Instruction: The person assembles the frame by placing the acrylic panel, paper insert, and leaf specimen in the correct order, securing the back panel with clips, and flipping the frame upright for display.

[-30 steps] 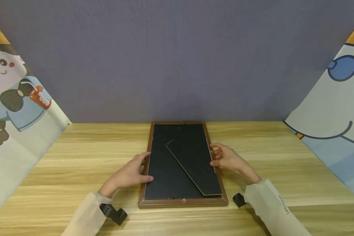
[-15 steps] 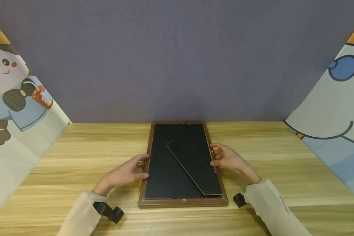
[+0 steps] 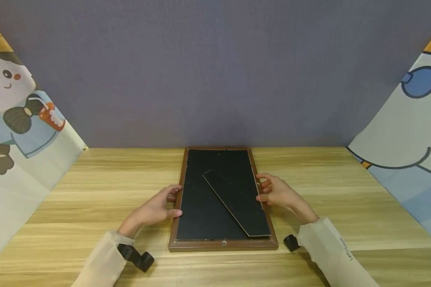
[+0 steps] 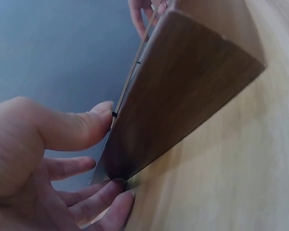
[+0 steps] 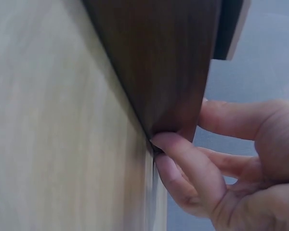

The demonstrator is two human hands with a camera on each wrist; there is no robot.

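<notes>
A picture frame [image 3: 197, 244] with a brown wooden rim lies back side up on the table, its black backing board [image 3: 201, 203] showing. Slanting across that board is a black stand leg [image 3: 237, 207]. My left hand [image 3: 156, 209] holds the frame's left side, thumb on the top edge and fingers down along the outer side, as the left wrist view shows. On the opposite side, my right hand [image 3: 278, 193] grips the right rim between thumb and curled fingers. In the right wrist view, fingertips [image 5: 168, 142] touch the rim's outer side near the tabletop.
The wood-grain table [image 3: 122, 175] ends at a grey upright panel [image 3: 215, 79] behind the frame. Cartoon-printed panels stand at the left [image 3: 21, 99] and right [image 3: 409, 139]. A black wrist camera [image 3: 140, 259] sits on the left sleeve.
My left hand drew slightly outward to the left, then came back a little toward the frame's left rim. The right hand and the frame stay in place.
</notes>
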